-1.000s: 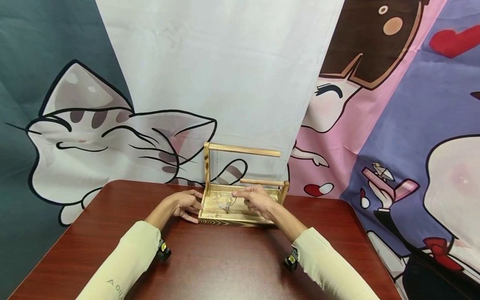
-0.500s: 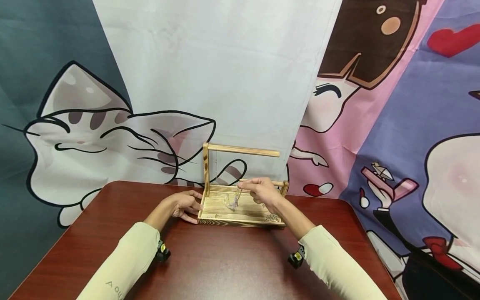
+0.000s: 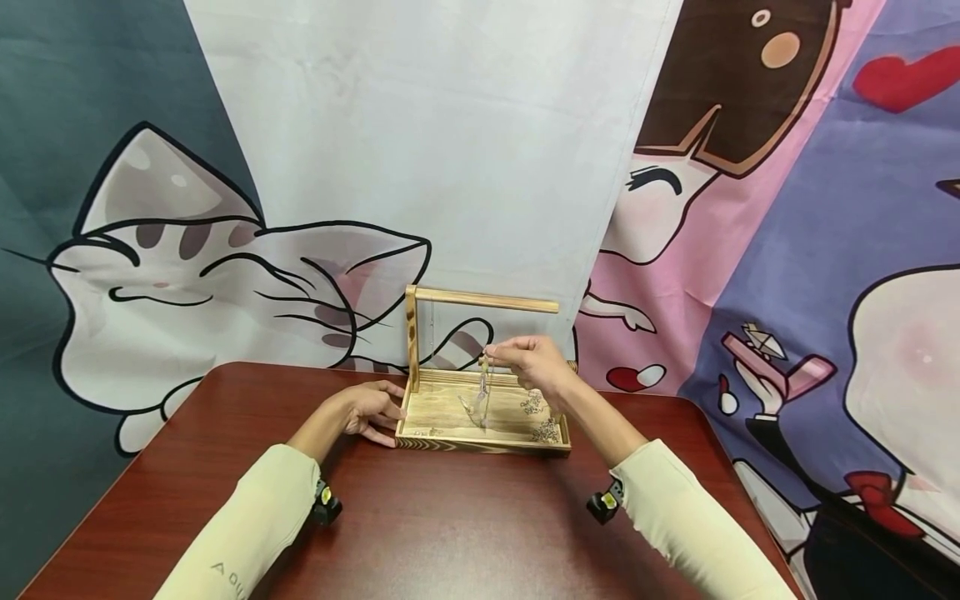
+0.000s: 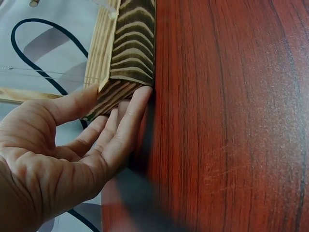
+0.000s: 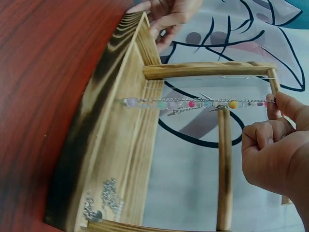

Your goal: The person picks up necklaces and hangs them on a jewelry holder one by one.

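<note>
The table (image 3: 450, 517) has a red-brown, streaky wood grain. On it sits a wooden stand (image 3: 446, 404), a shallow rectangular tray with scorched, wavy-grained walls and round bars above. The right arm reaches forward in a pale sleeve (image 3: 690, 517), its right hand (image 3: 534, 365) raised over the tray, thumb and forefinger pinching a beaded chain (image 5: 191, 104) at its upper end. The left hand (image 3: 371, 408) grips the tray's left end between thumb and fingers. Coloured round beads line the chain, which hangs nearly vertical, its lower end toward the tray floor. Silvery chains (image 5: 112, 195) lie heaped at the tray's right.
</note>
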